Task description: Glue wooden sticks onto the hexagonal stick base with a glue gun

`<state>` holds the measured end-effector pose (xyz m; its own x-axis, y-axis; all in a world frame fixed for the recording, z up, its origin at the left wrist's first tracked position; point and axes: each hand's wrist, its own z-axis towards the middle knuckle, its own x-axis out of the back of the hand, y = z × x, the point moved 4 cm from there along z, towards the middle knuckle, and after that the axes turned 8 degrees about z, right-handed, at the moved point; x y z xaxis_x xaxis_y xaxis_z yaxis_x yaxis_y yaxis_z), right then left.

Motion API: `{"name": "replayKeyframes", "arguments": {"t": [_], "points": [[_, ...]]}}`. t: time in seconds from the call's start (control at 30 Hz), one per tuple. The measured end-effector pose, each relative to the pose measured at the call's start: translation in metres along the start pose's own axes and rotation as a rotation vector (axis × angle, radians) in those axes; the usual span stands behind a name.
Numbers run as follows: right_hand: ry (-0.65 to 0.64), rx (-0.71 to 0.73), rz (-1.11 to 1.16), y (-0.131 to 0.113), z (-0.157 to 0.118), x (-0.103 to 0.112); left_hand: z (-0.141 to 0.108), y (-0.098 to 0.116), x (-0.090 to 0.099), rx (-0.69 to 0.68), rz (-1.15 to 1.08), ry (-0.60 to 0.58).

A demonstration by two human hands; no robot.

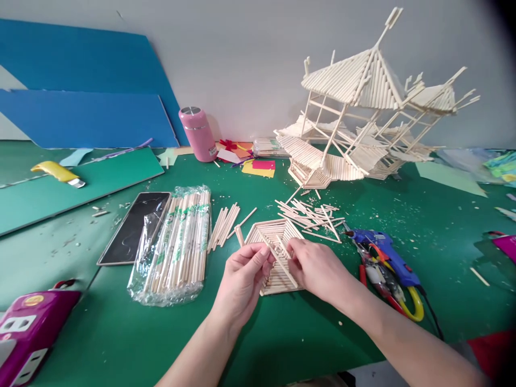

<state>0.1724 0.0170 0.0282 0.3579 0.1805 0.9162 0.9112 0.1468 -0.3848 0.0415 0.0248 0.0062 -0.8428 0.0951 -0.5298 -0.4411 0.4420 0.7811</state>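
My left hand point(245, 277) pinches a thin wooden stick point(284, 267) that slants down to the right. My right hand point(320, 266) has its fingers closed on a second wooden stick point(283, 245), close beside the first. Whether the two sticks touch, I cannot tell. Below both hands lies a hexagonal panel point(266, 230) built of wooden sticks in rings, partly covered by my fingers. A short stick piece point(239, 235) stands up near its left corner. Cut sticks point(308, 215) are scattered behind the panel, and a small bunch of cut sticks point(223, 228) lies to its left.
A stick-built pavilion model point(350, 91) stands at the back right. Right of my hands lie a blue glue gun point(382, 250) and pliers point(415, 306). Left are wrapped chopsticks point(181, 242), a phone point(135, 226), a yellow cutter point(56, 171) and a purple power strip point(36, 322). A pink bottle point(198, 134) stands behind.
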Motion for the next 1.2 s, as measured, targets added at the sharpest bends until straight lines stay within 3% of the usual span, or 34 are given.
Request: {"name": "replayKeyframes", "arguments": {"t": [0.2, 0.43, 0.57, 0.7, 0.9, 1.2], "points": [[-0.041, -0.029, -0.018, -0.005, 0.005, 0.001, 0.001, -0.002, 0.001, 0.017, 0.021, 0.055], [-0.020, -0.060, 0.105, 0.011, 0.000, -0.001, 0.000, -0.002, 0.001, 0.026, 0.088, 0.072], [0.018, -0.111, 0.477, 0.020, -0.004, 0.007, 0.000, -0.003, 0.001, 0.045, 0.117, 0.080], [-0.015, -0.079, 0.774, 0.009, -0.008, 0.015, -0.001, -0.004, 0.001, 0.042, 0.165, 0.084], [0.014, -0.020, 0.763, -0.008, -0.012, 0.018, -0.001, -0.004, 0.000, 0.034, 0.228, 0.078], [0.007, 0.001, 0.727, -0.009, -0.012, 0.017, -0.002, -0.004, 0.000, 0.041, 0.268, 0.067]]}}
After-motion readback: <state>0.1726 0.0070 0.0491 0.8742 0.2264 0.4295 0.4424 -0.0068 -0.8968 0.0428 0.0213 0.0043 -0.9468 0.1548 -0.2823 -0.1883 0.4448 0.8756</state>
